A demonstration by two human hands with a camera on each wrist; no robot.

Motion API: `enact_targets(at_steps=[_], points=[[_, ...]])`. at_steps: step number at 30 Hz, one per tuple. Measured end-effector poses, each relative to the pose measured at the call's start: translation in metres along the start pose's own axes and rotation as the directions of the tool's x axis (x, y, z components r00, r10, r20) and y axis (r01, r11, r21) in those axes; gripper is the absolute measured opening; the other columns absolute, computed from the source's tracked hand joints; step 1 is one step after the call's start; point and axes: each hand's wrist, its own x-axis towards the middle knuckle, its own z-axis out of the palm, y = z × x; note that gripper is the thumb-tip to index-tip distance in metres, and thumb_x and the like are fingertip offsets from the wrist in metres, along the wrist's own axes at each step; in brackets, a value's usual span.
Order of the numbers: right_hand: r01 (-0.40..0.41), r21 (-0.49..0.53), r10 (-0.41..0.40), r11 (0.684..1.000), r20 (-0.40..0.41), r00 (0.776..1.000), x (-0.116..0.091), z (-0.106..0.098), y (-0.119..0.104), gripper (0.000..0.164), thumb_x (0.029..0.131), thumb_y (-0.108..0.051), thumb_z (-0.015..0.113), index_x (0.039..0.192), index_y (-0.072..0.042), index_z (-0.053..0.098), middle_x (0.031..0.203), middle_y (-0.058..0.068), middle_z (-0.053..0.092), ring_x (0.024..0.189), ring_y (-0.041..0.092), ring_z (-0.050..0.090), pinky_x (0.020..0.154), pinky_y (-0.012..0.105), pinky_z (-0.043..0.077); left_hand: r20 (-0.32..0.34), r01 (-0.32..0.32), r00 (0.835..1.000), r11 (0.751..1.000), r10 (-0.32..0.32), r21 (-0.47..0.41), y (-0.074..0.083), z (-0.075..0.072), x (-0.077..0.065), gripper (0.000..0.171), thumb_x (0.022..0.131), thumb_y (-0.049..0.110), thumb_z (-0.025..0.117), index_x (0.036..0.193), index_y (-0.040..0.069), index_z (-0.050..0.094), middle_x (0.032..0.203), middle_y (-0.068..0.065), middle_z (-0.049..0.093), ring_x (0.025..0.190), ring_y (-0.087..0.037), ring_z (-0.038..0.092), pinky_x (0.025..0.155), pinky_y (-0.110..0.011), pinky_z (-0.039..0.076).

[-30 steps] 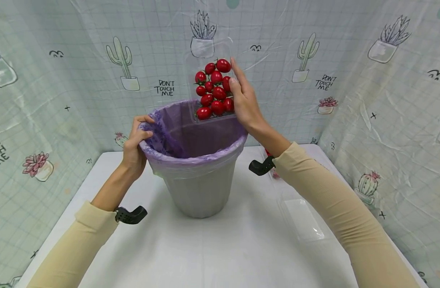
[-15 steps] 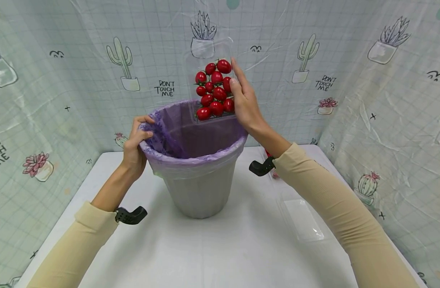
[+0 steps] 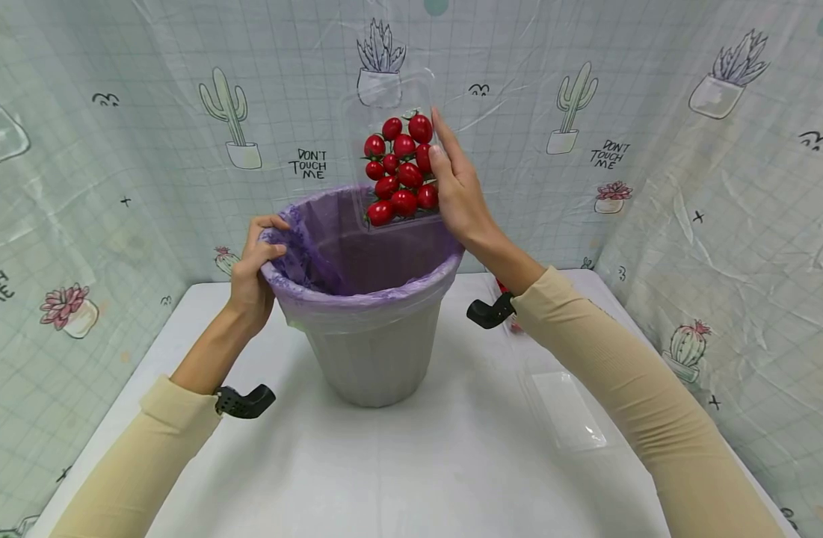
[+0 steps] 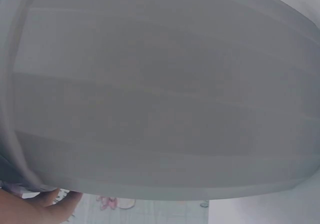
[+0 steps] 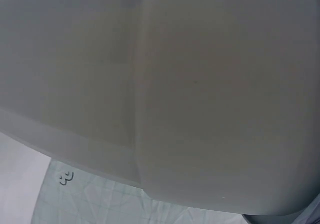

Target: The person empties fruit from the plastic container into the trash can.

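A light grey waste bin (image 3: 374, 359) stands on the white table, lined with a purple bag (image 3: 357, 299) folded over its rim. My left hand (image 3: 253, 265) grips the rim at the left, thumb inside and fingers over the liner. With my right hand (image 3: 458, 179) I hold a clear plastic tray (image 3: 404, 93) by its right side, tilted above the bin's far rim. Several red cherry tomatoes (image 3: 404, 173) on green stems lie in the tray. Both wrist views are mostly filled by the bin's wall (image 4: 150, 84); the right hand does not show in the right wrist view.
On the table (image 3: 451, 463) at the right lies a flat clear plastic lid or tray (image 3: 566, 411). Behind the right forearm, a pack with something red (image 3: 514, 323) is partly hidden. A cactus-print sheet (image 3: 519, 187) hangs around the table on the back and sides.
The uppermost tomato has slipped slightly lower in the tray. Both hands and the bin have stayed in place.
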Motion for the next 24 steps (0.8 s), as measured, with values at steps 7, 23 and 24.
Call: enact_targets(at_steps=[7,23,24], points=[[0.009,0.019,-0.009,1.0,-0.013,1.0,0.001,0.0003,0.0003,0.055,0.112,-0.023,0.031,0.165,-0.015,0.022,0.173,0.001,0.021,0.158,0.007,0.021,0.125,0.018,0.016,0.004,-0.001,1.0,1.0,0.001,-0.003,0.0014,0.0005,0.0002,0.031,0.084,0.014,0.043,0.113,0.023,0.051,0.12,-0.006,0.044,0.104,-0.022,0.046,0.082,-0.026,0.047],[0.026,0.008,-0.026,1.0,0.004,1.0,0.0003,0.0004,-0.0004,0.055,0.112,-0.022,0.029,0.165,-0.013,0.02,0.173,0.003,0.02,0.159,0.009,0.02,0.126,0.019,0.016,0.006,0.003,1.0,1.0,-0.003,0.005,0.0018,0.0007,-0.0012,0.03,0.085,0.015,0.043,0.113,0.023,0.051,0.121,-0.005,0.044,0.105,-0.021,0.046,0.084,-0.026,0.046],[0.025,0.003,-0.025,1.0,0.005,1.0,0.0003,0.0004,-0.0005,0.055,0.112,-0.023,0.029,0.165,-0.013,0.02,0.174,0.002,0.02,0.159,0.008,0.02,0.126,0.019,0.016,0.006,0.002,1.0,1.0,-0.002,0.005,0.0018,0.0007,-0.0012,0.03,0.085,0.015,0.043,0.113,0.023,0.051,0.121,-0.005,0.044,0.105,-0.021,0.046,0.084,-0.026,0.046]])
